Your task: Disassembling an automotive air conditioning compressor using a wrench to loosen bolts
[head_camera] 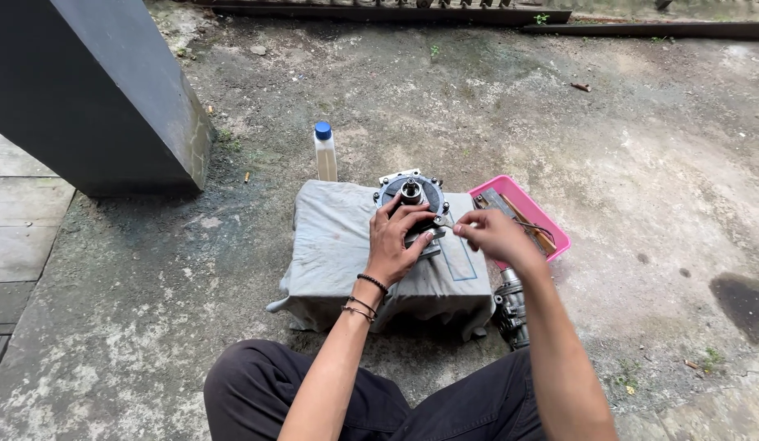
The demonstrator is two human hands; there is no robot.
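Gripping round metal part (410, 196) | hands: left (398, 242), right (492, 235) | blue-capped bottle (324, 152) behind

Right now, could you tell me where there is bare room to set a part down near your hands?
The grey cloth is bare left of the left hand. It is crowded around the round metal part, the right hand and the tool-filled pink tray.

Open concrete ground (624, 139) far side & right of the cloth-covered surface (338, 245), free to pass. Bottle (324, 152) stands just behind surface's far-left edge. Pink tray (559, 233) w/ tools crowds right edge; metal part (512, 306) on ground below it. Dark pillar (110, 90) blocks far left. Cloth's left half bare.
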